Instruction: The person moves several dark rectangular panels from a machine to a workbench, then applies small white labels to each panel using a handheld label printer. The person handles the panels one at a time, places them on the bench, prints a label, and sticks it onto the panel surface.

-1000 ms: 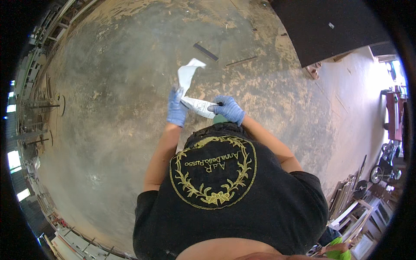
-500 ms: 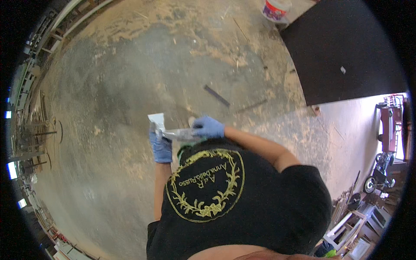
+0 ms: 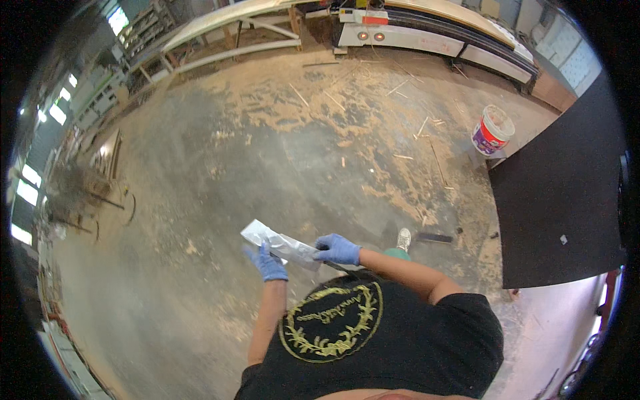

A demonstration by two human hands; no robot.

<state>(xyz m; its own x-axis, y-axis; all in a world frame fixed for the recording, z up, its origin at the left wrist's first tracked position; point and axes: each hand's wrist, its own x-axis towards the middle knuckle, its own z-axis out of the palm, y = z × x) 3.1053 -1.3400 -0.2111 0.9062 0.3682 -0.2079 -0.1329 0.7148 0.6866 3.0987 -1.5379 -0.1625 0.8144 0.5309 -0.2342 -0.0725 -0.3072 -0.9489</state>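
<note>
A long, crinkled white and silvery plastic packet (image 3: 285, 247) stretches between my two hands in front of my chest. My right hand (image 3: 338, 249), in a blue glove, pinches the packet's right end. My left hand (image 3: 268, 265), also blue-gloved, is around its left part, thumb up against it and fingers slightly blurred. The packet's flat white end sticks out beyond my left hand. What is inside the packet cannot be made out. A thin dark strip (image 3: 343, 269) shows just below my right hand, partly hidden by my black shirt.
One of my shoes (image 3: 404, 239) stands on the sawdust-strewn concrete floor (image 3: 200, 180), beside a dark flat strip (image 3: 435, 238). To the right are a white-and-red bucket (image 3: 493, 131) and a large black panel (image 3: 560, 200). A long machine (image 3: 413, 40) and a wooden workbench (image 3: 233, 50) line the far side.
The view has tilted up, bringing the machine and bench into sight. Between my hands the packet has turned, its left end now pointing away to the left. My shoe has come into view.
</note>
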